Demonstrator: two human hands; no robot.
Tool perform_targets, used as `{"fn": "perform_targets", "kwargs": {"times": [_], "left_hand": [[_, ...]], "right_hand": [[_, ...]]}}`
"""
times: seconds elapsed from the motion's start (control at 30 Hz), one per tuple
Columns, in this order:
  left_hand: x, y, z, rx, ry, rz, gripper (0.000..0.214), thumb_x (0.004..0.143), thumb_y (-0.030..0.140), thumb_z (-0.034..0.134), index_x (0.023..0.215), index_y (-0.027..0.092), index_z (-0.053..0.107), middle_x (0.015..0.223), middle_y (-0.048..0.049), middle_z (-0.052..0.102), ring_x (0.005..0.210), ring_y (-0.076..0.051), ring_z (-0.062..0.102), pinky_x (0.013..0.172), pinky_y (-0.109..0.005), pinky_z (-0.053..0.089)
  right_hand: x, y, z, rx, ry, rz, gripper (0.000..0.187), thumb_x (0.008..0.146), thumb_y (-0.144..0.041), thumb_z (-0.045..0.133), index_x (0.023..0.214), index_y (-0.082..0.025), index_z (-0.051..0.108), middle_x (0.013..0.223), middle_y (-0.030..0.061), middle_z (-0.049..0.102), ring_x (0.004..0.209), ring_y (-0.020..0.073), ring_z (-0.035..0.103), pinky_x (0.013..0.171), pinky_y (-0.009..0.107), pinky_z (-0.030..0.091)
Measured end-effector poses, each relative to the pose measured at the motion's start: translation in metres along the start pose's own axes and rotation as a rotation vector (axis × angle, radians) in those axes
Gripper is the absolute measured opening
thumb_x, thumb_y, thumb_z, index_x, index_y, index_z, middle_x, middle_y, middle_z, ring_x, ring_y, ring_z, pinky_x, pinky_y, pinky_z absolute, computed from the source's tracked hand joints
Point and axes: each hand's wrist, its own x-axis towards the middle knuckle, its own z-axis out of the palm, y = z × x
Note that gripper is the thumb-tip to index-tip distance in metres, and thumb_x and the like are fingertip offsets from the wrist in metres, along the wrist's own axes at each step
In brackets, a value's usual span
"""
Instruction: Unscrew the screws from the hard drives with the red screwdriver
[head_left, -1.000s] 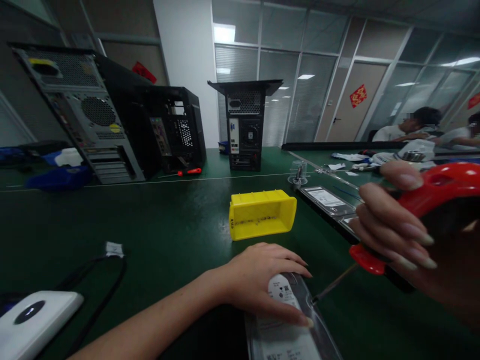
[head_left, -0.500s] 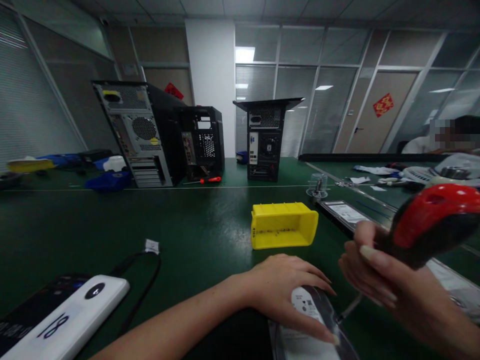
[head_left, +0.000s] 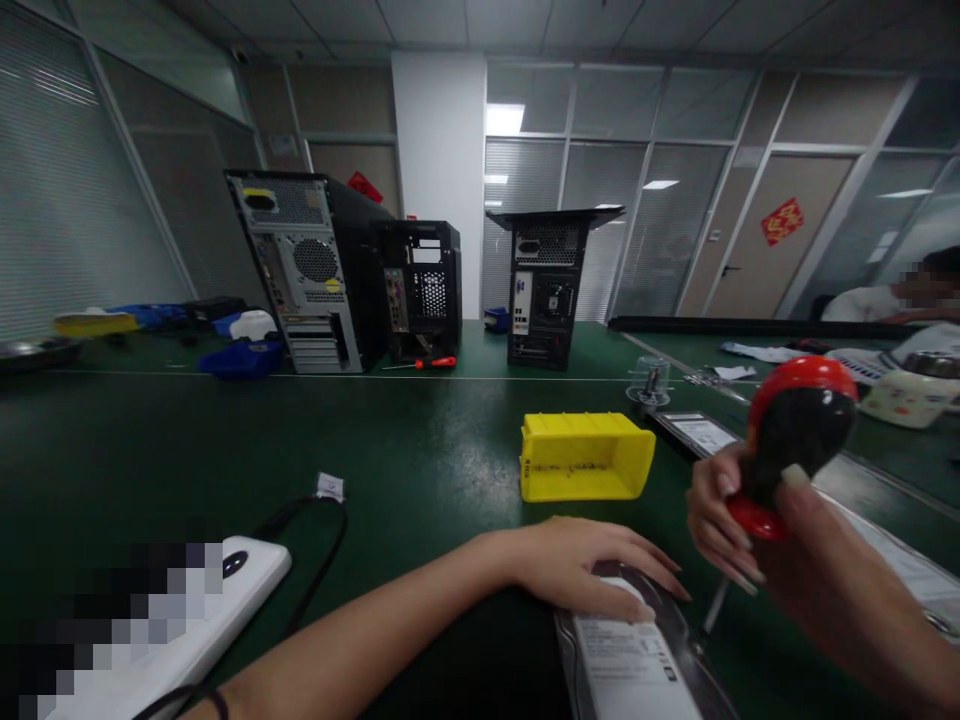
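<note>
A hard drive (head_left: 626, 665) with a silver edge and a white label lies at the lower middle of the head view. My left hand (head_left: 581, 565) holds its far end, thumb on the label and fingers draped over the far edge. In my right hand (head_left: 757, 530) is a screwdriver (head_left: 802, 425) with a bulbous red and black handle, fingers wrapped around its lower part. The metal shaft slants down to the right edge of the drive, where its tip meets a corner by the rim. The fingers partly cover the drive's top, and its near end runs out of view.
A yellow bin (head_left: 589, 460) lies just beyond my left hand. Other drives (head_left: 697, 432) line the right side near a clear plastic spindle case (head_left: 649, 382). Computer towers (head_left: 311, 270) stand at the back, with a red screwdriver (head_left: 431, 363) before them. A white power bank (head_left: 255, 570) lies left.
The screwdriver has swung from leaning far right to more upright, its tip still at the drive's right edge. My left thumb has drawn back up the label. The whole view has shifted slightly.
</note>
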Motion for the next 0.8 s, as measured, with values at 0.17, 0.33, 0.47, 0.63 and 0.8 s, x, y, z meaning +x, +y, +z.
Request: {"fn": "perform_targets", "kwargs": {"times": [0.17, 0.33, 0.47, 0.63, 0.8], "left_hand": [[-0.006, -0.015, -0.011, -0.286, -0.088, 0.031, 0.045, 0.09, 0.03, 0.049, 0.128, 0.005, 0.05, 0.141, -0.0102, 0.04, 0.134, -0.02, 0.033, 0.11, -0.03, 0.025], [-0.01, -0.017, -0.012, -0.346, -0.112, -0.034, 0.059, 0.079, 0.034, 0.066, 0.131, 0.013, 0.049, 0.143, -0.005, 0.039, 0.133, -0.024, 0.033, 0.112, -0.033, 0.023], [-0.015, -0.016, -0.015, -0.367, -0.158, -0.168, 0.08, 0.063, 0.037, 0.08, 0.133, 0.017, 0.046, 0.134, -0.0055, 0.048, 0.125, -0.029, 0.043, 0.107, -0.038, 0.033], [-0.022, -0.013, -0.029, -0.333, -0.358, 0.007, 0.081, 0.06, 0.028, 0.082, 0.132, 0.014, 0.047, 0.138, -0.0056, 0.041, 0.133, -0.03, 0.031, 0.109, -0.034, 0.03], [-0.026, -0.012, -0.032, -0.293, -0.417, 0.02, 0.053, 0.071, 0.027, 0.075, 0.118, 0.007, 0.061, 0.108, -0.0054, 0.061, 0.113, -0.025, 0.054, 0.1, -0.026, 0.041]], "right_hand": [[0.004, -0.015, -0.003, -0.037, 0.049, -0.07, 0.039, 0.081, -0.061, 0.044, 0.073, -0.024, 0.054, 0.072, 0.0044, 0.046, 0.06, 0.0161, 0.05, 0.052, 0.028, 0.05], [0.0, -0.009, 0.015, -0.19, -0.042, 0.002, 0.039, 0.081, -0.061, 0.048, 0.078, -0.022, 0.055, 0.062, 0.0002, 0.043, 0.046, 0.0092, 0.038, 0.038, 0.018, 0.034], [0.002, -0.009, 0.042, -0.237, -0.226, -0.115, 0.033, 0.084, -0.054, 0.051, 0.084, -0.021, 0.055, 0.07, 0.0012, 0.051, 0.051, 0.0086, 0.043, 0.037, 0.015, 0.032], [0.01, -0.007, 0.059, -0.183, -0.273, -0.175, 0.033, 0.086, -0.052, 0.05, 0.084, -0.019, 0.05, 0.064, -0.0025, 0.044, 0.047, 0.0055, 0.036, 0.037, 0.014, 0.03], [0.013, 0.007, 0.059, -0.139, -0.264, -0.172, 0.031, 0.087, -0.05, 0.05, 0.087, -0.019, 0.05, 0.064, -0.0037, 0.041, 0.044, 0.0038, 0.028, 0.034, 0.015, 0.022]]}}
